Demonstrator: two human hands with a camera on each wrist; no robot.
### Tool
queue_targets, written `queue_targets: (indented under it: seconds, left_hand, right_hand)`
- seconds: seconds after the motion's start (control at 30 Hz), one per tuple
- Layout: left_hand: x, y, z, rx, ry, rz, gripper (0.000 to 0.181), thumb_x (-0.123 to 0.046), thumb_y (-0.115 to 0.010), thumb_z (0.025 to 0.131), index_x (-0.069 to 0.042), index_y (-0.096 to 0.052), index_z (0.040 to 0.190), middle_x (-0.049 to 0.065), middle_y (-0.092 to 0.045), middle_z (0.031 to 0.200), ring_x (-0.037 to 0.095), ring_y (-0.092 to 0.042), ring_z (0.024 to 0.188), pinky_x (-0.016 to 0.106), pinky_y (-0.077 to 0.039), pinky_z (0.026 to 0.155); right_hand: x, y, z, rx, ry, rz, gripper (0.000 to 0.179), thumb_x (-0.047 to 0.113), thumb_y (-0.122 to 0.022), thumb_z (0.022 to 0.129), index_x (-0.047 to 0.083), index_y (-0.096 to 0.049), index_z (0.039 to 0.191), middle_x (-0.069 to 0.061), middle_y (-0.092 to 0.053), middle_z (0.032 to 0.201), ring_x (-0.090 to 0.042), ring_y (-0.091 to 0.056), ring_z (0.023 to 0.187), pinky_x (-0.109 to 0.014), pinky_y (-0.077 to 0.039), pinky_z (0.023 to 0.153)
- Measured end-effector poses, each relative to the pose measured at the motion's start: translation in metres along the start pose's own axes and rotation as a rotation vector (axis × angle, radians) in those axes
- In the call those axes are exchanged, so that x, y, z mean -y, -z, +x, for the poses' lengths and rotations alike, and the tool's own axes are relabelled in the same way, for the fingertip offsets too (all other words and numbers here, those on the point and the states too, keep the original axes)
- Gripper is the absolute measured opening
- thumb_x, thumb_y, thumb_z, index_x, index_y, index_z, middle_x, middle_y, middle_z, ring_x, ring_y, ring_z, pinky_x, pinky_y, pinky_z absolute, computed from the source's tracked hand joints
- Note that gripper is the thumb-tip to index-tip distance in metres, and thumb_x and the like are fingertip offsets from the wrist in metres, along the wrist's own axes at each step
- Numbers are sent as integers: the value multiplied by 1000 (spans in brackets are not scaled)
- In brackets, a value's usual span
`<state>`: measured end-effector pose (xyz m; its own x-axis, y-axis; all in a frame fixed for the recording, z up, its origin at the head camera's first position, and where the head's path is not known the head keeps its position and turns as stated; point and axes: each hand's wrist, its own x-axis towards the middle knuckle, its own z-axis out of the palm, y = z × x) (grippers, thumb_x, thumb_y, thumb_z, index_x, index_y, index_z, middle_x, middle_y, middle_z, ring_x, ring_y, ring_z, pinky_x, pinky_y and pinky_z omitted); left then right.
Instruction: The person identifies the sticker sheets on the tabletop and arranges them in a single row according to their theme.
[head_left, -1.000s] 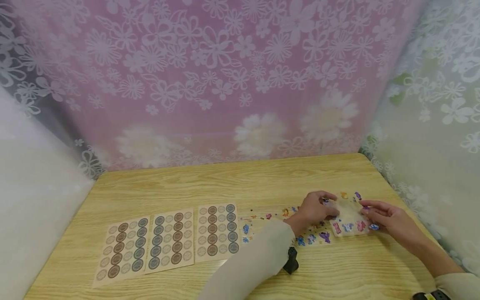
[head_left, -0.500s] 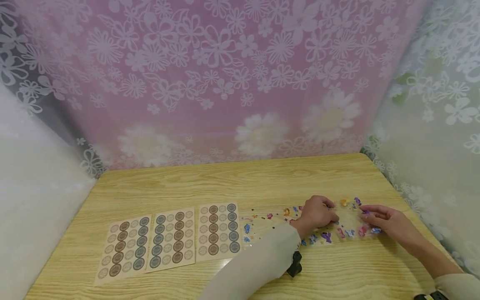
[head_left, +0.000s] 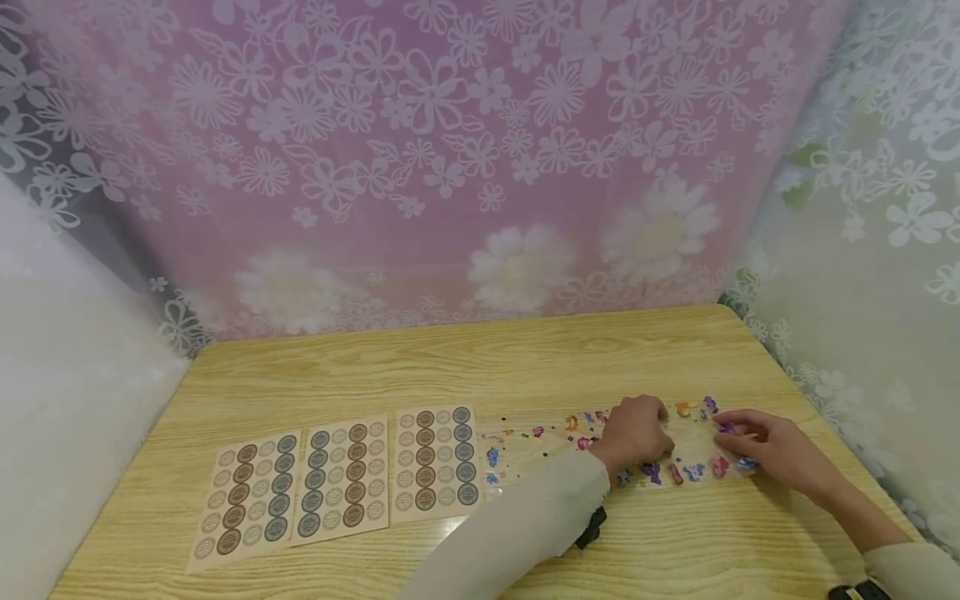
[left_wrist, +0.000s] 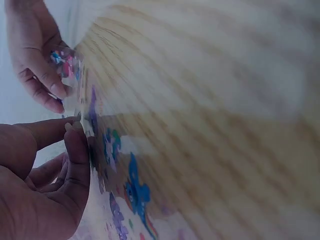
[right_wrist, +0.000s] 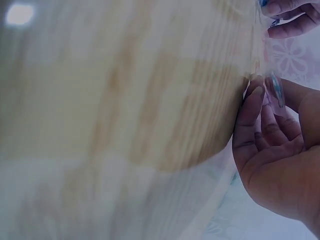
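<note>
A clear sticker sheet (head_left: 696,446) with small colourful pony figures lies at the right end of a row on the table. My right hand (head_left: 787,458) pinches its right edge between thumb and fingers; the right wrist view shows the clear film at the fingertips. My left hand (head_left: 636,432) pinches the sheet's left edge, thumb meeting finger in the left wrist view. Beneath the left hand and forearm, another clear sticker sheet (head_left: 519,450) is partly covered. The two clear sheets adjoin at the left hand, where the exact seam is hidden.
Three beige sheets of round stickers, the left (head_left: 243,500), middle (head_left: 343,475) and right one (head_left: 437,462), lie side by side on the wooden table (head_left: 420,371). A pink flowered curtain (head_left: 420,183) hangs behind the table's far edge.
The right-hand clear sheet has come down flat toward the table, its lower edge now level with the neighbouring sheet. Both hands have lowered with it, the right shifting slightly left lately.
</note>
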<state>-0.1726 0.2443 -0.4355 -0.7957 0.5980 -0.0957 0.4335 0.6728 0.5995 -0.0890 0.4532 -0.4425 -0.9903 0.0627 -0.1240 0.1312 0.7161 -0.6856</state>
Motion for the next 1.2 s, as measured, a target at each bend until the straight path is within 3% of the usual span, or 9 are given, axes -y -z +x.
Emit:
queue_targets:
  seconds: [0.17, 0.3, 0.47, 0.73, 1.03, 1.2]
  left_hand:
    - [1, -2, 3, 2, -32, 97, 14, -28, -76, 82, -21, -69, 91, -12, -62, 79, 3, -44, 52, 20, -36, 49]
    - [1, -1, 3, -6, -34, 117, 23, -32, -77, 81, -24, -71, 102, -15, -65, 90, 1, -51, 58, 18, -42, 54]
    - [1, 0, 2, -15, -22, 128, 26, -34, -78, 81, -26, -71, 105, -16, -65, 93, 0, -54, 62, 18, -45, 56]
    - [-1, 0, 1, -13, -29, 185, 17, -36, -76, 82, -24, -65, 79, -12, -54, 66, 4, -45, 49, 21, -36, 44]
    - [0, -1, 1, -50, -34, 243, 20, -42, -77, 79, -28, -67, 88, -15, -57, 75, 3, -49, 56, 22, -40, 48]
    - [0, -1, 1, -49, -24, 275, 21, -43, -76, 80, -27, -64, 74, -11, -52, 65, 5, -47, 51, 25, -38, 44]
  right_hand:
    - [2, -1, 1, 7, 4, -22, 47, 31, -59, 96, -2, -55, 129, -13, -59, 105, -14, -60, 85, -29, -49, 62]
    - [3, -1, 1, 14, 10, -35, 45, 30, -59, 96, -2, -55, 128, -11, -60, 100, -13, -60, 81, -29, -48, 60]
    - [4, -1, 1, 14, 39, -71, 41, 27, -60, 96, -3, -58, 124, -8, -61, 96, -15, -59, 79, -29, -48, 59]
    - [8, -3, 1, 11, 37, -118, 39, 25, -61, 95, -4, -59, 121, -10, -63, 100, -16, -59, 79, -29, -49, 58]
    - [9, -4, 3, 0, 34, -182, 41, 27, -62, 94, -6, -59, 119, -6, -61, 95, -20, -58, 80, -29, -48, 58]
    - [8, -3, 3, -3, 61, -247, 40, 27, -64, 93, -7, -61, 115, -5, -61, 91, -19, -57, 79, -33, -47, 61]
